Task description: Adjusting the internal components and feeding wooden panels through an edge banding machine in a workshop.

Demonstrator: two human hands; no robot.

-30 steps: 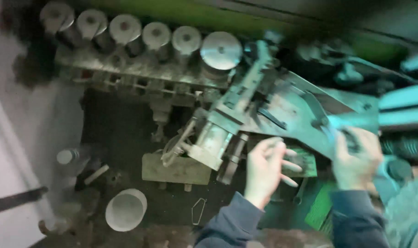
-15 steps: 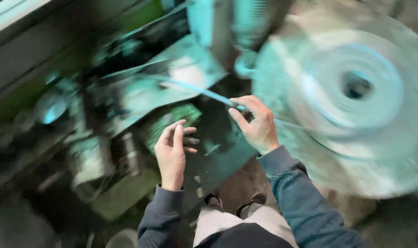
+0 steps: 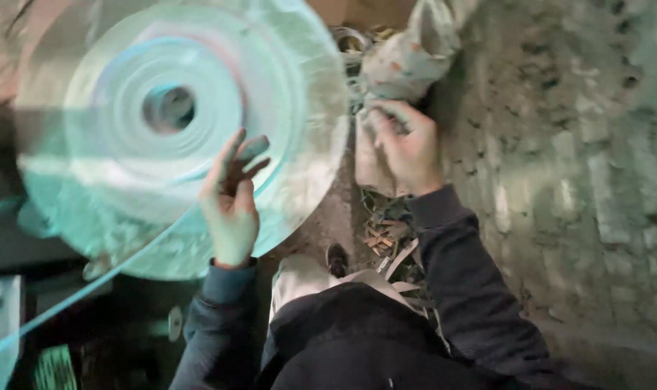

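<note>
A large flat reel [image 3: 126, 94] of pale, bluish-white tape fills the upper left, with a dark hole at its middle. My left hand [image 3: 231, 198] is raised over the reel's lower right edge, fingers spread and empty. My right hand [image 3: 408, 148] reaches to the right and grasps a pale crumpled sack [image 3: 404, 61] by the wall. A thin strip of tape [image 3: 75, 296] runs from the reel down to the lower left.
A rough stone or concrete wall [image 3: 574, 180] takes up the right side. Scraps and offcuts [image 3: 386, 231] lie on the dirt floor under the sack. Dark machine parts [image 3: 46, 361] sit at the lower left. My legs and a shoe [image 3: 335, 258] show below.
The view has swung right, from the machine to the tape reel and wall. My right hand has left the tape strip and moved onto the sack. My left hand now hovers over the reel.
</note>
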